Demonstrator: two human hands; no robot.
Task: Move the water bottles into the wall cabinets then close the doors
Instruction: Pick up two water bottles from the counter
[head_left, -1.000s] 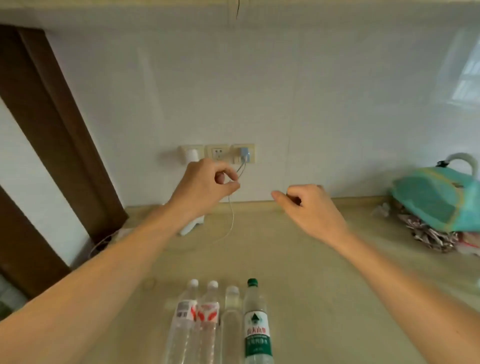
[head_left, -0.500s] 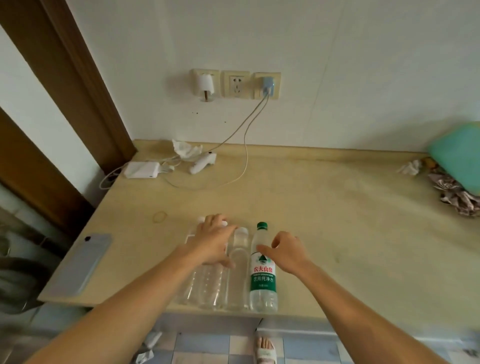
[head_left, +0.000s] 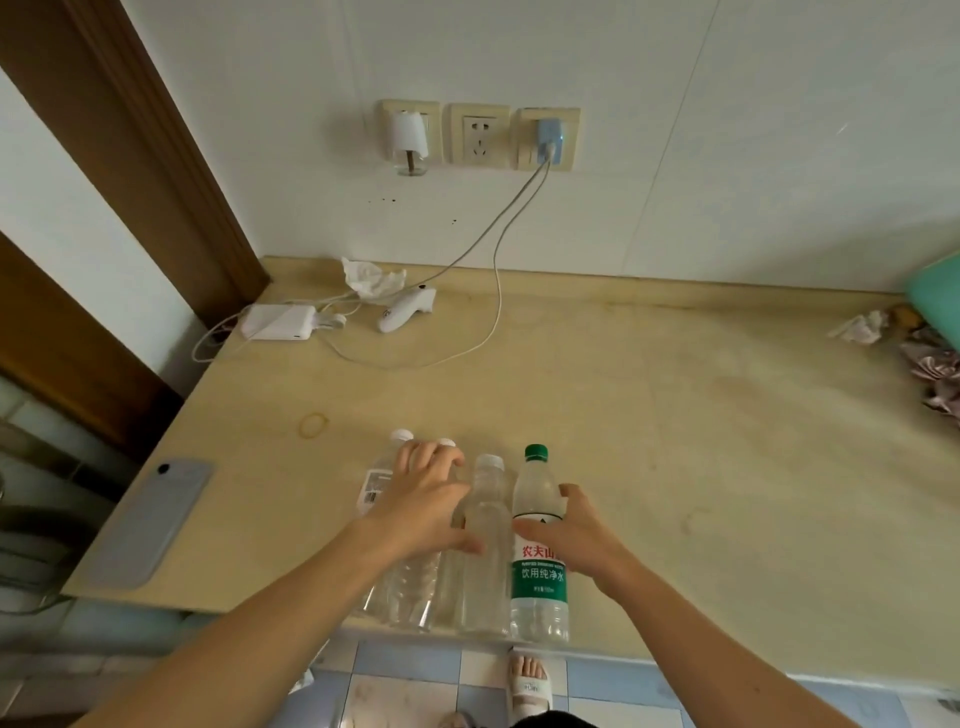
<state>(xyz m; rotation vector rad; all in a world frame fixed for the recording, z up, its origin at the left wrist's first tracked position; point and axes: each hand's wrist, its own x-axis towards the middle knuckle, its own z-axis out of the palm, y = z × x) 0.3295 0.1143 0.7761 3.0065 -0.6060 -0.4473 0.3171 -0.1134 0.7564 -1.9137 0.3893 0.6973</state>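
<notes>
All four bottles (head_left: 470, 540) stand in a row at the tabletop's (head_left: 701, 441) near edge, none yet in a cabinet, which is out of view; left hand (head_left: 423, 506) curls over two, right hand (head_left: 571, 535) grips the green-capped one.

You face a white tiled wall (head_left: 727, 130) carrying three sockets (head_left: 478, 136) above a beige counter (head_left: 701, 415). A brown door frame (head_left: 130, 156) stands to your left, and blue-and-white floor tiles (head_left: 410, 670) show below the counter edge.

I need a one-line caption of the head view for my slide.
Both hands, left hand and right hand, grasp clear plastic water bottles standing on a beige countertop.
</notes>
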